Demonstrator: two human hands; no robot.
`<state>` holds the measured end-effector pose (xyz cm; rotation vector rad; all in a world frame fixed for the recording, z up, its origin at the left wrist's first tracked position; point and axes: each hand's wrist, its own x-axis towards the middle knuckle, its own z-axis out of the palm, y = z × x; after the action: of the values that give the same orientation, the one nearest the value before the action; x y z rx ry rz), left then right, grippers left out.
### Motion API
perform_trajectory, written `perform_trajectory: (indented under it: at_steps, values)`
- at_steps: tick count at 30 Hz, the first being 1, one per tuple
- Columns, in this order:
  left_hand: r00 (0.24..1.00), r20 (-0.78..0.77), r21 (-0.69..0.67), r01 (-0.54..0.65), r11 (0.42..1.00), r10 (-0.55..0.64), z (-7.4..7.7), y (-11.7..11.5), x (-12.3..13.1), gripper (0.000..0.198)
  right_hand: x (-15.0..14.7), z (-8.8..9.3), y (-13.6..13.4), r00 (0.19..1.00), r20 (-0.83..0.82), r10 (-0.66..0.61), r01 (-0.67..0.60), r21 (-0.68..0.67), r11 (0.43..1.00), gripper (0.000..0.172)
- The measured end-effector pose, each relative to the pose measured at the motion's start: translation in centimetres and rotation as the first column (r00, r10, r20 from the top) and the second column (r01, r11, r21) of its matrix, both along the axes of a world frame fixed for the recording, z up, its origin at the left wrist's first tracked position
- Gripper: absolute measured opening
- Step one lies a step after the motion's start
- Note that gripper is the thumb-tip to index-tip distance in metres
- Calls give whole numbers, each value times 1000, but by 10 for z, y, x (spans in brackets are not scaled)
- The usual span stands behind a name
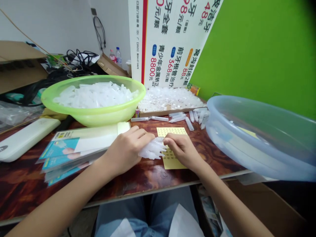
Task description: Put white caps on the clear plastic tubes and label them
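Left grip (130, 144) clasps the tube bunch (151, 150) — tips toward the right grip (182, 148), whose hold I cannot tell.

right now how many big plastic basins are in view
2. The yellow-green basin, heaped with whitish pieces, stands beyond the left hand; the translucent blue basin sits to the right of the right hand. No others show.

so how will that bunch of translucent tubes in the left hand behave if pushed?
Probably light: the tubes look like translucent plastic, bunched in the left hand. Likely to slide apart, since no band shows and their tips stick out unevenly. Loose ones may roll, as they look rounded.
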<state>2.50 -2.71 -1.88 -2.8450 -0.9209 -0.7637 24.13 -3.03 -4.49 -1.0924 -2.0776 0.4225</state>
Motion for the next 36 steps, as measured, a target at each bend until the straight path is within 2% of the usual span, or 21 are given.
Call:
perform_trajectory:
  at_steps: [3,5,6,8,9,12,14,19,23,25,27,30,33,36]
  values:
    - [1000,22,-32,-10,999,11,1,-1,-1,35,3,0,1,998,-31,59,-57,60,997,17]
    - [1000,15,-41,-4,999,5,1,0,-2,35,4,-1,1,995,-5,99,-97,111,989,14]
    - [1000,8,-50,5,999,-5,0,0,-3,35,4,-2,1,995,36,95,-99,135,986,14]
    - [1000,-6,-76,21,997,-21,-1,2,-4,36,3,-4,1,990,128,59,-79,158,984,27]
    - [1000,-8,-92,20,996,-21,-2,3,-4,37,3,-5,1,987,156,37,-62,163,985,28]
    - [1000,12,-153,23,988,-21,-3,6,-6,40,3,-7,1,984,176,-6,-30,206,978,16]
    - [998,54,-195,55,979,-45,-1,6,-7,39,3,-7,1,974,227,-15,-48,268,962,20]
    - [980,136,-370,184,910,-143,11,3,-11,26,3,-6,-1,914,402,-46,-143,427,893,23]
    - [980,130,-506,194,840,-148,19,2,-14,15,1,-6,-5,884,466,-38,-217,480,850,28]
    - [981,120,-526,191,829,-150,19,2,-15,16,-1,-7,-7,875,483,-24,-232,462,856,23]
    - [987,88,-498,163,852,-137,17,3,-14,22,-3,-7,-9,872,489,-7,-221,407,886,20]
    - [995,12,-376,100,921,-103,11,5,-12,29,-6,-4,-9,912,404,73,-172,214,961,22]
    - [995,9,-193,99,976,-99,5,5,-6,30,-7,2,-5,981,145,130,-130,-10,991,28]
    - [994,-20,124,111,986,-109,-1,3,3,18,-7,7,-1,989,-117,92,-111,-165,980,39]
